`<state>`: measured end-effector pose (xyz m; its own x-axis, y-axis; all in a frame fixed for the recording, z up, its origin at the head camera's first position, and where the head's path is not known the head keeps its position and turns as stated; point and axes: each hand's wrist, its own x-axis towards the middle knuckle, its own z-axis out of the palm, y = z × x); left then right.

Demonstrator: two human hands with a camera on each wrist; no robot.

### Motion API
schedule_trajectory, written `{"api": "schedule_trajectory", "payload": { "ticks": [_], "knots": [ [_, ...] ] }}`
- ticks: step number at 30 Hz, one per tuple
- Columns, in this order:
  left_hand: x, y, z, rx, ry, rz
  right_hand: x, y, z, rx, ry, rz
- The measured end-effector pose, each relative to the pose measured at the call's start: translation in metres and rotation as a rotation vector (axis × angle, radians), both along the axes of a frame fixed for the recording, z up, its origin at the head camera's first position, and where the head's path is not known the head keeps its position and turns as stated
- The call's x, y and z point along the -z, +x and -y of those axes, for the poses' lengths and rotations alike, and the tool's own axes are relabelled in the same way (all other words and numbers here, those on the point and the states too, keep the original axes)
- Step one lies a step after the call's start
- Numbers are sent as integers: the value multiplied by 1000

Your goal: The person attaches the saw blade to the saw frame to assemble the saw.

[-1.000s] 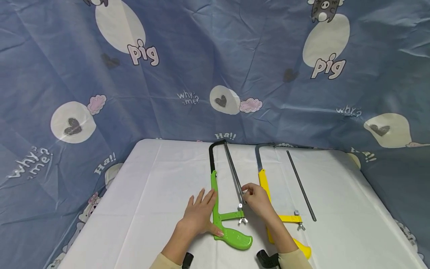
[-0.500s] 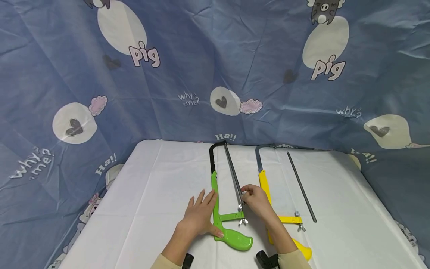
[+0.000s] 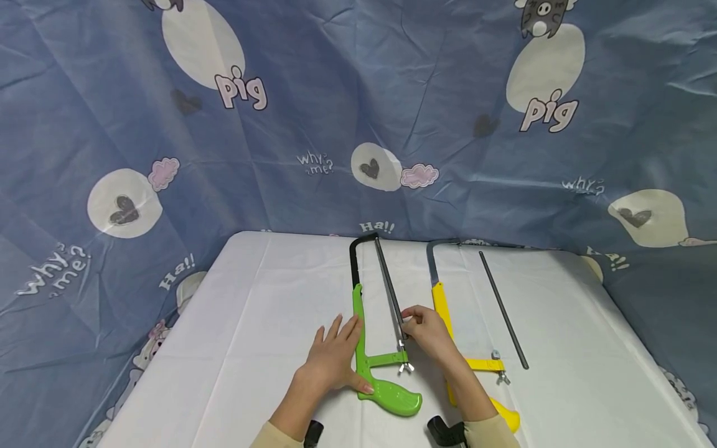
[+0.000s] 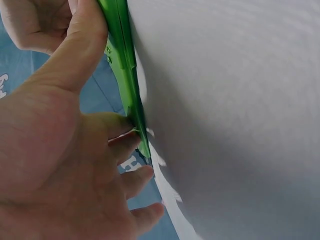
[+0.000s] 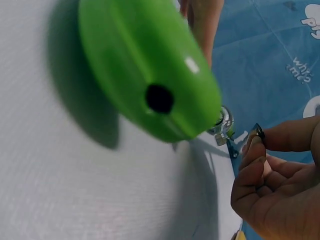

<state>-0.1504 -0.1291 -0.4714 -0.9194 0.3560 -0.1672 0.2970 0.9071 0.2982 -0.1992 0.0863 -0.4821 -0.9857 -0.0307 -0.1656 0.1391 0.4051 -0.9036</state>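
A green-handled hacksaw with a black front bow lies on the white table. My left hand rests along its frame, fingers spread, with the thumb on the handle; in the left wrist view the thumb presses the green side. My right hand pinches the lower end of a dark hacksaw blade between thumb and index finger. The blade's far end meets the tip of the bow. Its near end is right at the metal post above the wing nut, partly hidden by my fingertips.
A second, yellow hacksaw frame lies under and beside my right forearm, with no blade fitted. Right of it is a loose dark blade. A blue printed cloth hangs behind the white table.
The blade's near end has shifted slightly left, from beside the metal post to right over it, with my right hand still pinching it. My left hand stays on the frame.
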Motion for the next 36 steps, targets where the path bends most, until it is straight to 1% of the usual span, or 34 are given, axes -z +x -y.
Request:
{"api": "schedule_trajectory", "payload": {
  "ticks": [4, 8, 11, 17, 21, 36],
  "knots": [
    [1, -2, 0, -1, -1, 4, -2, -2, 0, -5, -35, 17],
    [1, -4, 0, -2, -6, 0, -4, -2, 1, -25, -38, 26],
    [0, -5, 0, -4, -2, 4, -5, -2, 0, -57, -34, 32],
    [-1, -5, -1, -5, -1, 12, -3, -2, -4, -115, -81, 47],
    [-1, -5, -1, -5, -10, 11, -2, -1, -5, -118, -78, 49],
    [2, -2, -1, -15, 8, 30, 4, 3, -6, -124, -63, 55]
  ]
}}
